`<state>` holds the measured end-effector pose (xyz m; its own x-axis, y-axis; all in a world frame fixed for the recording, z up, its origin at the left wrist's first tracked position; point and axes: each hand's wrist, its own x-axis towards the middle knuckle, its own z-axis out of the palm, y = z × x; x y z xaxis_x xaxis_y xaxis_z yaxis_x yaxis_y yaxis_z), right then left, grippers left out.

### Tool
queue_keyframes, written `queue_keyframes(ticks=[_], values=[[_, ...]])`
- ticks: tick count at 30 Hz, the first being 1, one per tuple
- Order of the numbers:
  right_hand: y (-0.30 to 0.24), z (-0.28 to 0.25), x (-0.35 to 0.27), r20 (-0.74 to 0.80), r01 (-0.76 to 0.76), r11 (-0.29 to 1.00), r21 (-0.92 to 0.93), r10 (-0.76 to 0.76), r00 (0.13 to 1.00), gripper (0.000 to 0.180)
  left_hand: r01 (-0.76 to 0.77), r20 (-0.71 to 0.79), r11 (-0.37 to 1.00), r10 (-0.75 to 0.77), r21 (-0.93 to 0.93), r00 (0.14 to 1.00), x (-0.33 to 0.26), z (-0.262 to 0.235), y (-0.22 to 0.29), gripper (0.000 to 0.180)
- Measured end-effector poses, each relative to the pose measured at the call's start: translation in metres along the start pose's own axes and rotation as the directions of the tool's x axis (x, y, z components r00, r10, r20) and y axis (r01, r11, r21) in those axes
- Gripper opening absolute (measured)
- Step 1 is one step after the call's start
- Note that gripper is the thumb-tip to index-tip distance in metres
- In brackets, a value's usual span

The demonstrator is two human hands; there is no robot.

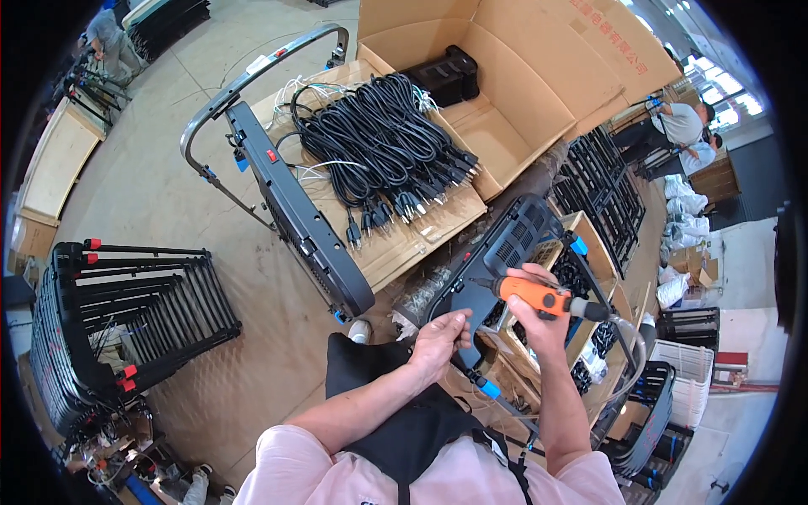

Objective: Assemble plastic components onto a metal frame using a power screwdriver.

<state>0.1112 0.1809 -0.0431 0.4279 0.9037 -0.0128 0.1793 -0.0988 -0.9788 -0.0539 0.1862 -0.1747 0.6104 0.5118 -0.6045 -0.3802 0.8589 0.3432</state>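
My right hand [543,332] is wrapped round an orange power screwdriver [533,295], its dark bit pointing left and a pale hose running from its back end. Below the bit is a black plastic housing [515,240] with vent slots and a small red switch. Beside the housing's near edge my left hand [438,343] is closed, thumb and fingertips pinched together. Anything between those fingertips is too small to make out. Past the housing, a pile of bundled black power cords [379,147] with plugs lies on cardboard.
An open cardboard box [505,126] holds a black plastic part. Left of the cords stands another black housing [295,215] with a bent metal handle. Wooden bins [579,345] of small parts sit at right. Black frames [143,311] are stacked at left. Other people stand far off.
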Motion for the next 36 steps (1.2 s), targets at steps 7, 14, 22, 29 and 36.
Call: queue_keyframes(ticks=[7, 14, 22, 29, 36], values=[[-0.003, -0.016, -0.045, 0.002, -0.102, 0.983, 0.154, 0.103, 0.995, 0.057, 0.157, 0.043, 0.908, -0.153, -0.389, 0.987, 0.015, 0.008, 0.009, 0.029], [-0.005, -0.013, -0.051, -0.007, -0.088, 0.989, 0.117, 0.089, 0.996, 0.056, 0.156, 0.097, 0.875, -0.125, -0.458, 0.987, 0.021, 0.008, 0.003, 0.027], [0.008, -0.006, -0.05, 0.051, -0.067, 0.997, 0.037, 0.065, 0.997, 0.056, 0.155, 0.093, 0.842, -0.125, -0.517, 0.988, 0.02, 0.013, 0.003, 0.031], [0.022, 0.013, -0.036, 0.04, -0.075, 0.997, 0.012, 0.074, 0.996, 0.054, 0.103, 0.058, 0.864, -0.085, -0.493, 0.995, 0.029, 0.009, 0.012, 0.028], [0.015, 0.03, -0.02, 0.105, -0.071, 0.996, -0.062, 0.077, 0.991, 0.046, 0.154, 0.026, 0.909, -0.157, -0.386, 0.987, 0.032, 0.001, 0.011, 0.026]])
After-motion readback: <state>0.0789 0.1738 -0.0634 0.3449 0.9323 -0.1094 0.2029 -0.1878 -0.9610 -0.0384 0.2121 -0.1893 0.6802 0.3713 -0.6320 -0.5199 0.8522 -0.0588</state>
